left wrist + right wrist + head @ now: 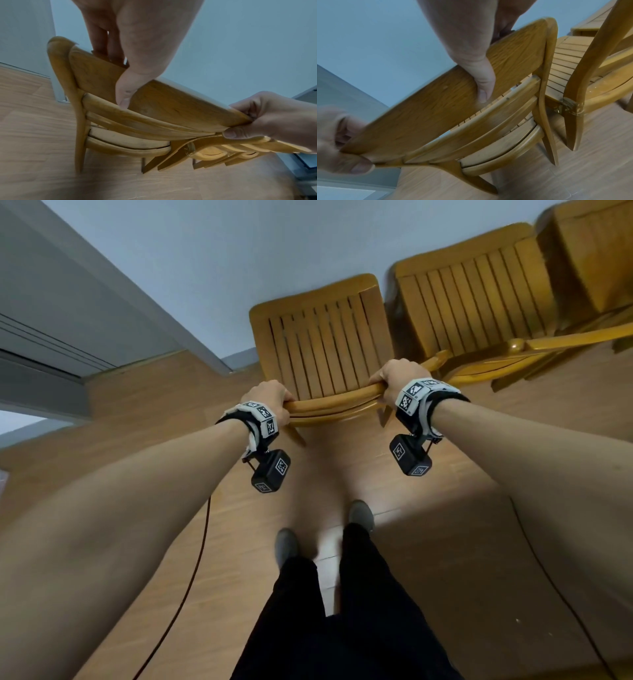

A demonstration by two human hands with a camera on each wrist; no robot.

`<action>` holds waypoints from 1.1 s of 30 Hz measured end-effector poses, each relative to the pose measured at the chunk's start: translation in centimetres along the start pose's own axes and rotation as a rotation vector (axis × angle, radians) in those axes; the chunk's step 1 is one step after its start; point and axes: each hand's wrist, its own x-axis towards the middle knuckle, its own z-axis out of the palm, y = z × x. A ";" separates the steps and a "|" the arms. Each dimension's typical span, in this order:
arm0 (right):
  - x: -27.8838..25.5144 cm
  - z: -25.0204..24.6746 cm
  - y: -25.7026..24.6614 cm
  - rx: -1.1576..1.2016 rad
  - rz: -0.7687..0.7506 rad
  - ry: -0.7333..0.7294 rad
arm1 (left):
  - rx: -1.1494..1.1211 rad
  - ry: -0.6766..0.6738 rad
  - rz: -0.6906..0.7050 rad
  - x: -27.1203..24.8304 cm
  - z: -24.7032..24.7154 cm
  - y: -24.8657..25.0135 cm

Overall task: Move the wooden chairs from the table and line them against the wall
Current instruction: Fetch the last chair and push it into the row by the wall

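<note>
A wooden chair (325,344) with a slatted seat faces the pale wall (205,251), its curved top rail (334,402) toward me. My left hand (270,402) grips the rail's left end and my right hand (397,378) grips its right end. In the left wrist view the left hand (130,56) wraps the top rail (171,102), thumb on the back face, and the right hand (274,119) pinches the far end. In the right wrist view the right hand (471,44) holds the rail (436,102), with the left hand (339,142) at the other end.
A second wooden chair (479,302) stands right beside the held one against the wall, with a third chair (592,251) further right. A grey door frame (68,313) is at the left. My feet (322,529) stand on the wooden floor (445,542); a cable (191,570) trails there.
</note>
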 end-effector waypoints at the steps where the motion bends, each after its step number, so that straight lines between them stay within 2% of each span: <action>1: 0.4 0.2 0.2 0.004 -0.006 0.021 | -0.001 -0.001 -0.004 0.3 0.0 0.1; 7: 1.0 0.1 2.7 -0.037 0.002 0.009 | 0.023 -0.008 0.043 0.8 1.5 2.5; 11: -0.1 2.5 3.8 -0.131 -0.005 -0.039 | 0.029 -0.055 0.036 0.3 4.5 2.8; 16: -0.5 4.3 3.7 -0.133 -0.026 0.079 | 0.036 -0.039 0.056 0.4 5.6 2.1; 22: -2.5 5.6 2.9 -0.084 -0.038 0.192 | 0.062 -0.051 0.108 -0.7 4.5 1.3; 27: -6.7 6.7 0.7 0.093 0.120 0.179 | 0.154 -0.032 0.202 -3.1 2.0 0.0; 33: -14.8 11.0 -3.8 0.268 0.287 0.241 | 0.113 0.008 0.385 -6.2 2.8 -1.9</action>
